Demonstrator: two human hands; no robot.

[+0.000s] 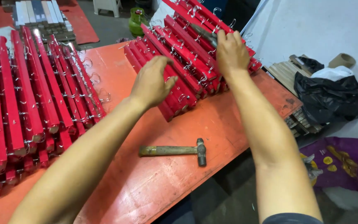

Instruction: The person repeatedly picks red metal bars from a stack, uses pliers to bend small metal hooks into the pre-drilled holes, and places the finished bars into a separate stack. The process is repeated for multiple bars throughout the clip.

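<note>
The fingers (162,68) of the left hand (152,83) are curled loosely over the near end of a stack of red wooden bars (183,62), thumb spread to the side; they rest on the top bars and seem to press or steady them, but whether they pinch any one bar I cannot tell. The right hand (231,52) lies further up the same stack, fingers bent down over the bars and over a dark tool (204,32) whose handle slants out from under them; the grip itself is hidden by the back of the hand, so how firmly it closes is unclear. The bars in this stack lie side by side at a slant, each with small metal hooks (185,66) screwed along it. Judged from this, the step in hand is work on the hooks of the far stack, one hand steadying and the other applying the tool; the next move calls for keeping the bars from sliding and clear of the bench edge. A hammer (177,150) lies untouched on the orange bench (154,186), near the front edge. To the left a second, larger stack of red bars (30,103) fans across the bench, and a black bag (330,99) sits off to the right
</note>
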